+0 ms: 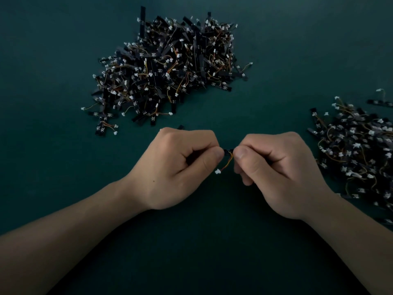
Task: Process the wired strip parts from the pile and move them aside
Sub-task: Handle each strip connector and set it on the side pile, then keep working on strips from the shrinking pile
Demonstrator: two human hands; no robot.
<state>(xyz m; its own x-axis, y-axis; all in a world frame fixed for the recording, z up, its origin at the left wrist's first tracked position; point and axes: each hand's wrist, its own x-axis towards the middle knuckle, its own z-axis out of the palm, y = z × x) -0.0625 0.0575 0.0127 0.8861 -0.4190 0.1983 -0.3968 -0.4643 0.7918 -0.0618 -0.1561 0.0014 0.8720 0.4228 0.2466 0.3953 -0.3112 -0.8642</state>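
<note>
While your left hand [180, 165] and right hand [274, 171] each pinch an end of one black strip part [228, 150], its wire (white connector hanging) dangles between them, above the green table [212, 241], between the far pile [168, 67] and the right-side pile [359, 150].

- No text, label, brand, number or sign can be read anywhere.
- The heap of black strip parts [168, 67], with thin orange-yellow wires and white plastic connectors, shows tiny pale marks on some strips. They are too small and dim to read.
- The second heap [357, 150] of the same parts at the right edge is blurred and illegible.
- The single black wired strip part [228, 150] is pinched between the left hand [178, 167] and the right hand [276, 173]. Fingers hide most of it, and no marking can be made out.
</note>
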